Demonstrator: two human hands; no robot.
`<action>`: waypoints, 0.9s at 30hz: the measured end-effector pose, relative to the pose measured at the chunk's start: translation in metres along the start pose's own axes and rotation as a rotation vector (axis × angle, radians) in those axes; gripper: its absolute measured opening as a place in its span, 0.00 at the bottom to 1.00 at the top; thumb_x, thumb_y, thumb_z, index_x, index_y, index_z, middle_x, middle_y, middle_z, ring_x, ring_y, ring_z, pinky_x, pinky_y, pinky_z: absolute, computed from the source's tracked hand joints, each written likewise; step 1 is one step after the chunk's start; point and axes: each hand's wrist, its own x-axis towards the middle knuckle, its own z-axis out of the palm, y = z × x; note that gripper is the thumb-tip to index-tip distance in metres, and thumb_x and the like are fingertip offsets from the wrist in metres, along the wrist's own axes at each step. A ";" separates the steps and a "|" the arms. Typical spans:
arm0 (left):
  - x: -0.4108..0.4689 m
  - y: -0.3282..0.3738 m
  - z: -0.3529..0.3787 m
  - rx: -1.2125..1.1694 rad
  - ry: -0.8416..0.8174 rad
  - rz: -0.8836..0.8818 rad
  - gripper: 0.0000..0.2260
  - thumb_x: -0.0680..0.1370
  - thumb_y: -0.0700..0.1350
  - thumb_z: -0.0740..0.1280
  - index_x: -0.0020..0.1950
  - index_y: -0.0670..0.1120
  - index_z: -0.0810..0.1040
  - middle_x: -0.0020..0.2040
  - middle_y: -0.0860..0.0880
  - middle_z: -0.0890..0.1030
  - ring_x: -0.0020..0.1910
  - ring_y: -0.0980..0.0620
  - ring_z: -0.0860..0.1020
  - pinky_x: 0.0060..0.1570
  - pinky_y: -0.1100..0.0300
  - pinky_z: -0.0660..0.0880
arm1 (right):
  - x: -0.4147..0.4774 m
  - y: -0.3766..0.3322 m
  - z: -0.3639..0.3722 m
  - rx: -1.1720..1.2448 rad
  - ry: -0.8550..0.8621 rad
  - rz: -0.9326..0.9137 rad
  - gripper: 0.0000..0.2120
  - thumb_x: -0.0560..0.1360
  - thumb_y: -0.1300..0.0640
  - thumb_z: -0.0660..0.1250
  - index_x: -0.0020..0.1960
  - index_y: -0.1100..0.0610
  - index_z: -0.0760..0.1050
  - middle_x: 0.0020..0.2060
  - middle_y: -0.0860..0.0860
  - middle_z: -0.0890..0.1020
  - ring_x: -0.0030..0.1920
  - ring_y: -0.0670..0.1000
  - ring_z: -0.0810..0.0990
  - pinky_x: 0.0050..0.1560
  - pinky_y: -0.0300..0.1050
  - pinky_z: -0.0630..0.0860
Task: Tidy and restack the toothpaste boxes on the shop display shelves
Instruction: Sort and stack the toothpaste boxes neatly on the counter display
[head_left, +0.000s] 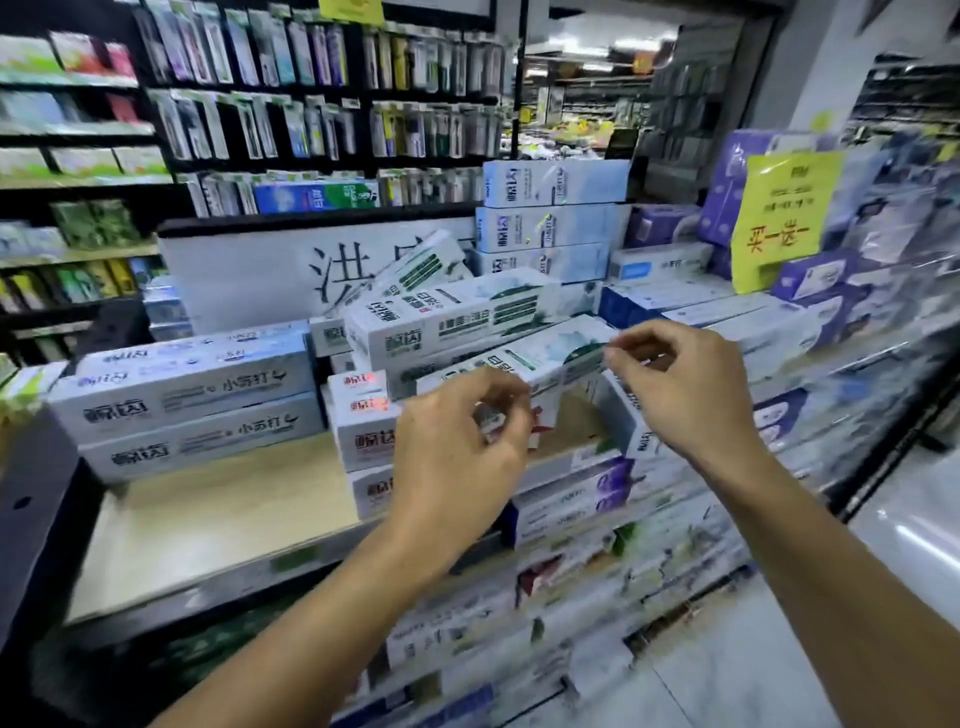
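Note:
A white toothpaste box with green print (511, 361) lies tilted across the display pile, in front of my chest. My left hand (457, 452) has its fingers curled round the box's near left end. My right hand (685, 387) pinches the far right end between thumb and fingertips. Behind it, more white-and-green boxes (447, 317) lie askew on the pile. White boxes with red labels (363, 434) stand stacked just left of my left hand. A neat stack of white-blue boxes (182, 402) sits further left on the wooden shelf (218, 512).
A tall stack of pale blue boxes (550, 223) rises at the back. Purple boxes and a yellow price sign (784, 213) fill the right side. A white board with black characters (270, 270) stands behind the shelf. Toothbrush packs (291, 119) hang on the far wall. More boxes fill the lower shelf (571, 582).

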 end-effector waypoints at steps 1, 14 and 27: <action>0.001 0.004 0.007 0.091 0.029 0.039 0.05 0.76 0.46 0.71 0.49 0.55 0.84 0.39 0.64 0.81 0.37 0.66 0.78 0.35 0.71 0.72 | 0.005 0.016 -0.009 -0.012 0.001 0.021 0.01 0.73 0.54 0.74 0.43 0.49 0.82 0.35 0.42 0.83 0.36 0.46 0.82 0.45 0.51 0.81; 0.016 0.010 0.048 0.703 0.208 0.177 0.04 0.74 0.43 0.74 0.48 0.45 0.86 0.44 0.50 0.85 0.43 0.45 0.81 0.41 0.51 0.80 | 0.055 0.079 0.014 0.027 -0.295 -0.131 0.21 0.72 0.50 0.75 0.63 0.51 0.77 0.54 0.48 0.74 0.51 0.53 0.81 0.57 0.48 0.77; -0.002 -0.001 0.197 0.166 -0.106 -0.415 0.15 0.78 0.59 0.68 0.61 0.55 0.75 0.51 0.54 0.81 0.44 0.56 0.81 0.47 0.51 0.81 | 0.087 0.141 -0.004 0.182 -0.179 -0.188 0.10 0.78 0.48 0.67 0.56 0.52 0.79 0.46 0.49 0.83 0.40 0.48 0.80 0.40 0.44 0.75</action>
